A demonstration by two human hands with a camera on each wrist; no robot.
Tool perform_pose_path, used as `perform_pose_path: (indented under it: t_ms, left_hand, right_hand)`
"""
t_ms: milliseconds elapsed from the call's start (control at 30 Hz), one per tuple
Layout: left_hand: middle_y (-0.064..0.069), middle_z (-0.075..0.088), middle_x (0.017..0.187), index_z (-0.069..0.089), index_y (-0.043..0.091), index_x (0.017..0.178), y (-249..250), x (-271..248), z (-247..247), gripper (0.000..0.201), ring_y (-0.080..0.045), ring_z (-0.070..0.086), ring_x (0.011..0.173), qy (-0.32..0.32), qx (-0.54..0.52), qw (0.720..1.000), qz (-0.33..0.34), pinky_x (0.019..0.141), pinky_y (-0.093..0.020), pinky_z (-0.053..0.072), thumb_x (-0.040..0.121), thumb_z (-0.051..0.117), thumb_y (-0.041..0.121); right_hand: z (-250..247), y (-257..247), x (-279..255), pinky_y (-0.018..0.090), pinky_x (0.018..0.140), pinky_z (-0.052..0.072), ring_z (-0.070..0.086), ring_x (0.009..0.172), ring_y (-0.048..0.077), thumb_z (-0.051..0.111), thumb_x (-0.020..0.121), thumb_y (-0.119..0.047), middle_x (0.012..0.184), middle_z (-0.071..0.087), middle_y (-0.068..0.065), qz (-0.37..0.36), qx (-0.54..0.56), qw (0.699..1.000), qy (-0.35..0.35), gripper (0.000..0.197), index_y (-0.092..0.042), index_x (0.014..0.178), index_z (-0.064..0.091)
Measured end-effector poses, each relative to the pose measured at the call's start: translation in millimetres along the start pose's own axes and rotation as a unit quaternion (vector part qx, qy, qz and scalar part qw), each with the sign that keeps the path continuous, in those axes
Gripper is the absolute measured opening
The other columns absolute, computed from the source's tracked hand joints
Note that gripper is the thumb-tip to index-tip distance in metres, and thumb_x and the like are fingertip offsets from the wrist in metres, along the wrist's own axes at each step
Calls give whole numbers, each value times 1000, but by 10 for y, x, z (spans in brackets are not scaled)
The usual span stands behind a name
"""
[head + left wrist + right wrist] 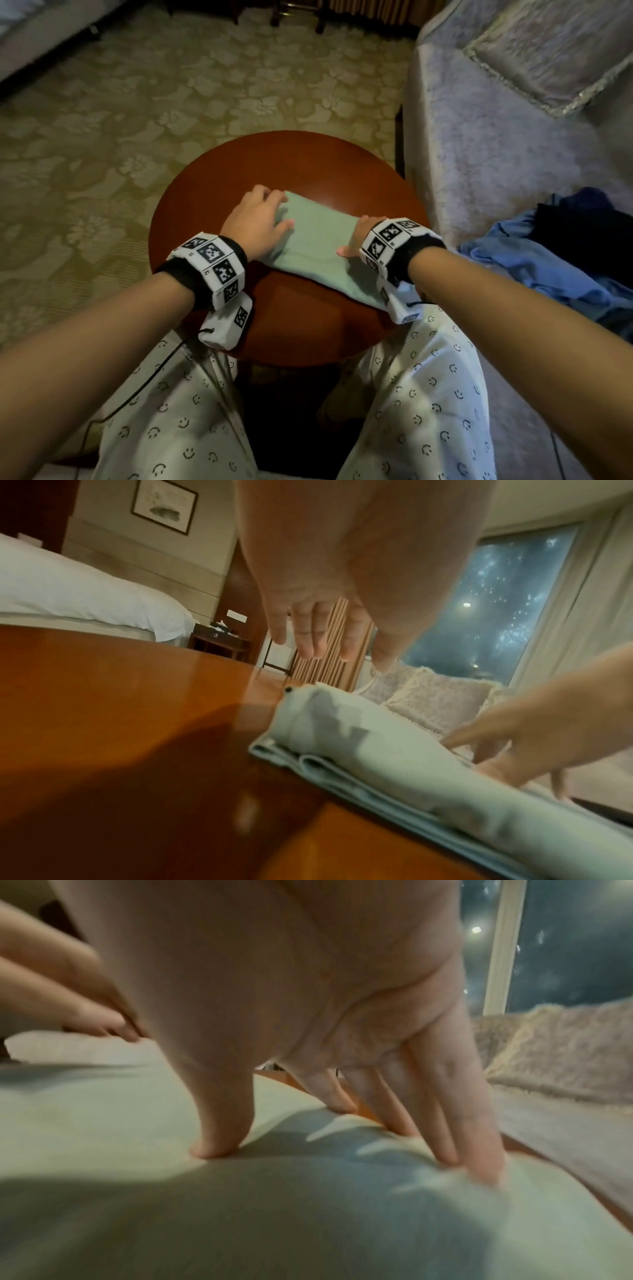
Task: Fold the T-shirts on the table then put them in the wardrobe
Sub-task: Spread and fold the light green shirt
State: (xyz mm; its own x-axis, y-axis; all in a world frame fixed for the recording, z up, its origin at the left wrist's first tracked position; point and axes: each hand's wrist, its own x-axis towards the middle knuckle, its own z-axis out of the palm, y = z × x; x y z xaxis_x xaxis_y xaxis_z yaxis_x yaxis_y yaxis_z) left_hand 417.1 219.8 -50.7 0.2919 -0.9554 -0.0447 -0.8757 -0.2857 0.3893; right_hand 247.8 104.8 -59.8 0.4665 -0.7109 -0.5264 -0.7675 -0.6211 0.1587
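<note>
Fingers (455,1123) of the right hand (359,236) point straight down onto the right edge of the folded green T-shirt (315,246), thumb planted further in on the cloth; the hand presses and clasps nothing. The left hand (257,222) sits at the shirt's far left end. In the left wrist view its fingers (308,631) look fairly straight and hang just above the cloth, though the head view suggests the palm rests on it, so I cannot tell whether it touches; it grips nothing that I can see.

The shirt lies as a narrow layered bundle across the round wooden table (239,164), its near right corner at the table's edge beside the right wrist. The left wrist view shows several stacked layers with open loops along the near side.

Risks, as I judge them: the polished tabletop looks slippery, so an uneven push from either hand could slide the whole bundle toward the edge and off. The loose layers could spring open if both hands lift away together. Picking it up from one end alone would likely let it sag and unfold.

More clothes, a blue pile (548,260), wait on the sofa (479,137) at the right. No wardrobe is in view.
</note>
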Motion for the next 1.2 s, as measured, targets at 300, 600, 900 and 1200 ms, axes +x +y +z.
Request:
perform_pose_path:
  t_ms: [300, 600, 900, 1200]
  left_hand:
    - [-10, 61, 116, 53, 10, 121, -80, -154, 69, 38, -26, 60, 105, -80, -127, 978, -148, 88, -33, 45, 95, 53, 38]
    - [-13, 59, 115, 53, 5, 123, 352, 98, 245, 39, -31, 62, 103, -112, -273, 939, -177, 88, -43, 53, 94, 57, 31]
    - [-12, 68, 99, 65, 6, 105, 473, 300, 366, 23, -26, 63, 85, -157, -249, 943, -154, 71, -31, 47, 93, 59, 24]
    - [-3, 66, 106, 61, 16, 113, 845, 355, 151, 31, -18, 62, 87, -155, -313, 927, -136, 67, -27, 46, 94, 54, 40]
  right_hand:
    - [188, 310, -109, 40, 82, 53, 63, 78, 28, 41, 85, -70, 88, 67, 13, 22, 36, 999, -32, 65, -9, 81, 62]
    - [330, 547, -195, 46, 88, 54, 66, 89, 32, 69, 83, -39, 99, 67, 15, 165, 628, 760, -39, 43, -3, 104, 56]
    - [271, 379, -240, 39, 79, 57, 70, 85, 24, 70, 84, -19, 95, 71, 10, 84, 818, 558, -111, 23, -9, 104, 64]
    - [27, 606, -555, 42, 82, 52, 61, 107, 33, 49, 91, 5, 125, 60, 19, 58, 866, 496, -32, 40, 0, 130, 51]
